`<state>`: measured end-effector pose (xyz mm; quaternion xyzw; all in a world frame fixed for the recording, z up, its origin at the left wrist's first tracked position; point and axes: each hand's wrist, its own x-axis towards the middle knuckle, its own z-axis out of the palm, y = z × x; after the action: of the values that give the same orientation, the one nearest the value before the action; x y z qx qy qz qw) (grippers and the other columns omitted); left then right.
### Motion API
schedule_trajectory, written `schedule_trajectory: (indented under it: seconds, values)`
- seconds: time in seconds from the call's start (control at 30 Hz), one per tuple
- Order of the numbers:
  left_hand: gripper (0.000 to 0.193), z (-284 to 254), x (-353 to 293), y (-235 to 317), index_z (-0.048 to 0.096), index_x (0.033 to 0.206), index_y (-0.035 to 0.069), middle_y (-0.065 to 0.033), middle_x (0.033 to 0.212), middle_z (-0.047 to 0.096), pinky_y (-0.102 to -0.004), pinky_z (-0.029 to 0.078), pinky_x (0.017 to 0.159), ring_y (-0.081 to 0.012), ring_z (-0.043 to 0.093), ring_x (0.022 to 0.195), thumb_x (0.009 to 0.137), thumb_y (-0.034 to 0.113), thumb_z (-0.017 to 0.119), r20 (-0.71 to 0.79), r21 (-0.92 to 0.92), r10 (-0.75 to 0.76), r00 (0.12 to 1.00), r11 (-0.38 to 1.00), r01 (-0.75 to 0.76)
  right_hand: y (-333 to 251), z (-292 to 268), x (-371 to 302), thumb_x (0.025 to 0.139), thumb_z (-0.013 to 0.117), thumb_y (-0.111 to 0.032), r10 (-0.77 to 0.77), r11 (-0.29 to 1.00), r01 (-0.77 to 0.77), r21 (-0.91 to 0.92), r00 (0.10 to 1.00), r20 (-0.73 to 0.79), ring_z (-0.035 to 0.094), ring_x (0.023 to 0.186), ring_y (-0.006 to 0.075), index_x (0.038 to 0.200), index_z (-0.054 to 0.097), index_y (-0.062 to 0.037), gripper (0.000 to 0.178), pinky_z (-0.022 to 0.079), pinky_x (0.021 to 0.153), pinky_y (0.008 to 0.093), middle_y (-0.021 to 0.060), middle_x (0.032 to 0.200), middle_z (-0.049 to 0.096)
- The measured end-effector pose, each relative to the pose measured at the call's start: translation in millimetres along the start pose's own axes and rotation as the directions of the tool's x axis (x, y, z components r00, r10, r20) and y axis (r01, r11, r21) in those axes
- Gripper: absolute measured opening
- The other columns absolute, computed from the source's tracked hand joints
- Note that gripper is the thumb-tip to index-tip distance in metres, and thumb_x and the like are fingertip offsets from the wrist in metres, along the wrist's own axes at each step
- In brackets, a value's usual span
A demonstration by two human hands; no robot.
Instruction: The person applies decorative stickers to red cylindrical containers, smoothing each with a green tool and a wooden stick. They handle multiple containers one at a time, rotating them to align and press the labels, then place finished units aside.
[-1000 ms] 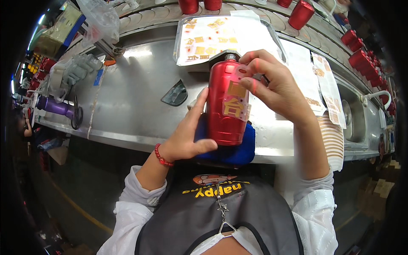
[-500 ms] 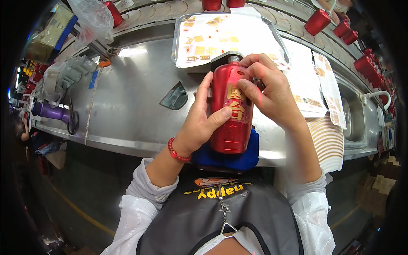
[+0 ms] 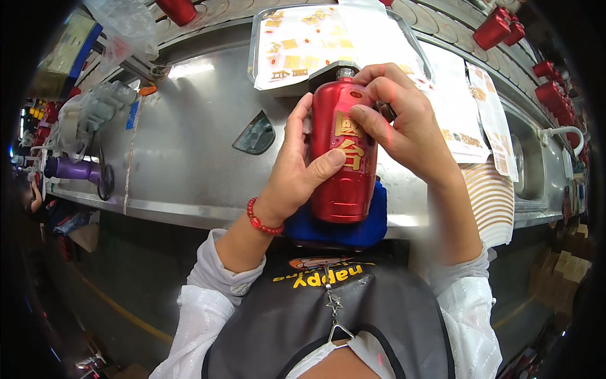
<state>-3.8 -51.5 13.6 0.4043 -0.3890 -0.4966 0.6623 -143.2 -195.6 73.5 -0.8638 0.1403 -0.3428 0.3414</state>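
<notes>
A glossy red bottle (image 3: 341, 196) with gold characters on its front lies tilted before me, its bare glass neck pointing away. My left hand (image 3: 300, 164) is wrapped round its left side, the thumb resting across the front by the lower gold character. At the bottle's upper right, my right hand (image 3: 401, 120) has its fingers bent over the shoulder and its thumb on the front beside the upper character. Beneath the bottle is a folded blue cloth (image 3: 377, 218). A dark angular stand (image 3: 319, 77) sits behind the neck.
Beyond the bottle is a metal tray (image 3: 254, 60) with a sheet of gold decals (image 3: 297, 47). More decal sheets (image 3: 451, 95) lie to its right. A dark, flat scraper-like piece (image 3: 255, 134) rests on the steel bench (image 3: 196, 139). A sink (image 3: 527, 158) is at right; red bottles (image 3: 492, 31) stand on the conveyor.
Both hands keep their hold on the bottle, with the right thumb barely shifted. The view has moved slightly, and red bottles on the conveyor have changed position.
</notes>
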Motion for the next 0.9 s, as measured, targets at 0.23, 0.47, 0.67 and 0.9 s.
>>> schedule_trajectory:
  seconds: [0.23, 0.47, 0.67, 0.9]
  values:
    - [0.093, 2.2, 1.4, -0.6, 0.006, 0.16, 0.002, -0.0201, 0.149, 0.039, -0.0394, 0.043, 0.111, -0.0259, 0.047, 0.135, 0.097, 0.024, 0.071, -0.011, -0.006, 0.032, 0.999, 0.999, -0.032, 1.8, -0.1, 1.9, 0.084, 0.075, -0.008, -0.013, 1.0, 0.013, -0.023, 1.0, -0.003, 0.065, 0.088, 0.031, 0.082, 0.06, 0.0027, 0.018, 0.054, 0.075, 0.0364, 0.0165, 0.105, 0.064]
    - [0.094, 4.6, 1.6, 2.6, 0.006, 0.16, 0.001, -0.0198, 0.15, 0.037, -0.0394, 0.042, 0.112, -0.0254, 0.045, 0.135, 0.097, 0.024, 0.071, -0.008, 0.015, 0.027, 1.0, 1.0, -0.027, -0.6, 0.5, 2.8, 0.084, 0.074, -0.007, 0.015, 1.0, -0.015, -0.021, 1.0, 0.006, 0.065, 0.089, 0.0309, 0.082, 0.06, 0.0028, 0.018, 0.055, 0.077, 0.0361, 0.0166, 0.104, 0.063]
    - [0.095, 3.1, 1.1, 1.7, 0.007, 0.159, -0.001, -0.0197, 0.151, 0.035, -0.0391, 0.041, 0.113, -0.0253, 0.044, 0.136, 0.096, 0.028, 0.072, -0.017, 0.064, 0.015, 1.0, 0.998, -0.014, 3.3, 1.4, 2.9, 0.086, 0.072, -0.006, -0.008, 0.999, 0.007, -0.036, 1.0, -0.015, 0.066, 0.092, 0.0296, 0.086, 0.059, 0.0013, 0.015, 0.054, 0.08, 0.0362, 0.0163, 0.103, 0.063]
    - [0.096, 8.0, -1.3, 4.9, 0.006, 0.159, -0.002, -0.0202, 0.153, 0.032, -0.0395, 0.039, 0.114, -0.0262, 0.044, 0.137, 0.096, 0.031, 0.071, -0.033, 0.035, 0.004, 0.999, 0.999, -0.003, 2.3, -5.6, -22.9, 0.106, 0.057, -0.03, 0.291, 0.956, -0.292, 0.012, 0.95, -0.109, 0.059, 0.109, 0.0195, 0.141, 0.052, 0.0014, 0.047, 0.048, 0.096, 0.0329, 0.012, 0.121, 0.063]
